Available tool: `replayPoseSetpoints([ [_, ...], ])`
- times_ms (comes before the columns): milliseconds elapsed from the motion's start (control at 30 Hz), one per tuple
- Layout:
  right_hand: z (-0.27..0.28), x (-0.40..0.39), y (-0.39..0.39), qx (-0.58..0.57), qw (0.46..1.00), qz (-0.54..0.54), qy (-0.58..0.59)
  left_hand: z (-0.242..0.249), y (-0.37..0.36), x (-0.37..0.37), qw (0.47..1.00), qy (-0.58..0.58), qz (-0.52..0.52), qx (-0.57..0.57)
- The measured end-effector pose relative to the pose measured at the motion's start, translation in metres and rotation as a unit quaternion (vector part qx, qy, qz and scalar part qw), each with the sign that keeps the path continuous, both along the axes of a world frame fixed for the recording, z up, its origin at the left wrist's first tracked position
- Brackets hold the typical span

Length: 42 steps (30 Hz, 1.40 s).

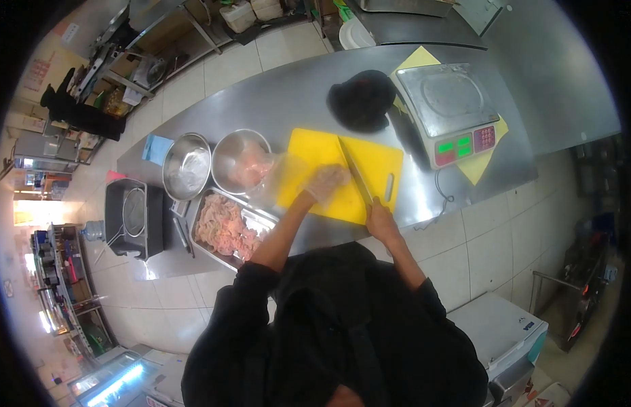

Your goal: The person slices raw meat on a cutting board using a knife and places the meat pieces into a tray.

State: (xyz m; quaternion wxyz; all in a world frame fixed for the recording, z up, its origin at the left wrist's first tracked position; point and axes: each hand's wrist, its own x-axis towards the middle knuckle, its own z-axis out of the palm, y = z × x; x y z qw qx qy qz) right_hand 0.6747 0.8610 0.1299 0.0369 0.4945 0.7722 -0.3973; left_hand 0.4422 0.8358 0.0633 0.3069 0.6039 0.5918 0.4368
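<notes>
My right hand [380, 221] is closed around the handle of a long kitchen knife [355, 169], whose blade points away from me over a yellow cutting board [305, 146]. In a clear plastic glove, my left hand [329, 182] rests on the board just left of the blade. Its fingers are curled, and what lies under them is hidden. Left of the board, a steel bowl [224, 146] holds pale pink raw meat [253, 165]. A metal tray [266, 220] nearer me is heaped with cut raw meat strips [224, 224], partly behind my left forearm.
A second steel bowl [186, 166] stands farther left, near a dark bin with a strainer [134, 211]. A digital scale [448, 108] is at the back right, with a black cloth-like item [361, 100] beside it. A white chest freezer [499, 332] is behind right.
</notes>
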Motion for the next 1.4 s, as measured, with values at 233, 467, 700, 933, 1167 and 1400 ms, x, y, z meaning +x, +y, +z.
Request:
replayPoseSetpoints([
  [233, 0.000, 0.002, 0.001, -0.002, 1.000, 0.002, 0.013, 0.036, -0.020, 0.012, 0.976, 0.184, 0.077, -0.093],
  [467, -0.007, 0.002, 0.002, -0.002, 1.000, 0.010, 0.025, -0.003, -0.039, -0.027, 0.914, 0.384, 0.094, -0.090],
  [700, -0.006, 0.002, 0.002, 0.013, 0.999, 0.013, 0.027, 0.072, -0.013, 0.036, 0.936, 0.329, 0.097, -0.076],
  [933, -0.003, 0.002, -0.001, 0.017, 1.000, 0.003, 0.012, 0.017, 0.013, 0.044, 0.898, 0.413, 0.107, -0.112],
  [1167, -0.007, 0.001, -0.001, 0.017, 1.000, 0.001, 0.017, 0.012, 0.006, 0.028, 0.947, 0.300, 0.111, -0.003],
  [1400, -0.004, -0.001, 0.002, 0.019, 1.000, 0.009, 0.009, 0.012, 0.029, 0.028, 0.950, 0.279, 0.072, -0.123],
])
